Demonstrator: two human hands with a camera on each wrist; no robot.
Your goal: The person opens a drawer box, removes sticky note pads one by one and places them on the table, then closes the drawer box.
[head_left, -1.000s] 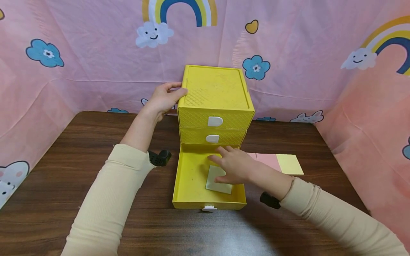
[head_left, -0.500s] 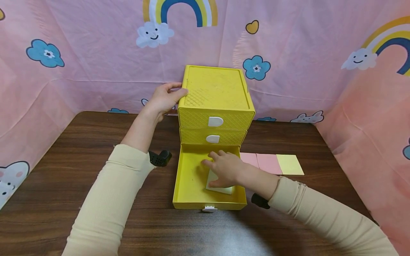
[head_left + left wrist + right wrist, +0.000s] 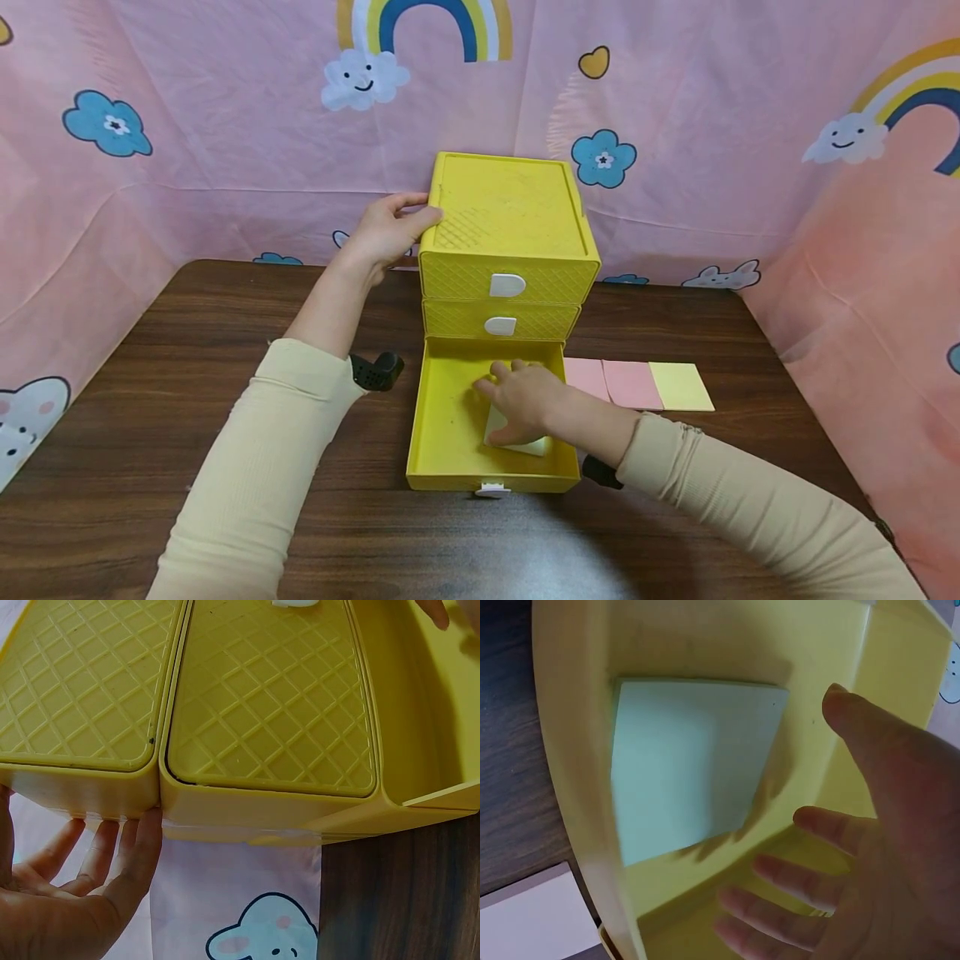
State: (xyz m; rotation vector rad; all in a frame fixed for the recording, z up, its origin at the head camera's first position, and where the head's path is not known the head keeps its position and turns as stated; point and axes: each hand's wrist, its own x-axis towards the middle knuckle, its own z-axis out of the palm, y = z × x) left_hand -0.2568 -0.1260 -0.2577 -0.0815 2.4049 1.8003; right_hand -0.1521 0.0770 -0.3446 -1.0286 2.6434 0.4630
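A yellow drawer cabinet (image 3: 510,208) stands on the table with its bottom drawer (image 3: 446,417) pulled out. My left hand (image 3: 382,233) rests against the cabinet's upper left side, thumb on the top edge; in the left wrist view its fingers (image 3: 97,859) touch the side wall. Inside the drawer lies a pale green sticky-note pad (image 3: 690,765). Over it hovers my right hand (image 3: 525,404), fingers spread, partly hiding the pad in the head view. In the right wrist view a gap shows between that hand and the pad.
Two pink sticky-note pads (image 3: 633,385) and a pale yellow pad (image 3: 681,387) lie in a row right of the drawer. The upper two drawers, with white handles (image 3: 507,285), are closed. A pink patterned cloth (image 3: 262,125) hangs behind and beside the brown table (image 3: 337,517).
My right hand has moved left and a little lower over the drawer, covering more of the green pad and uncovering the pink pads. The left hand has stayed on the cabinet.
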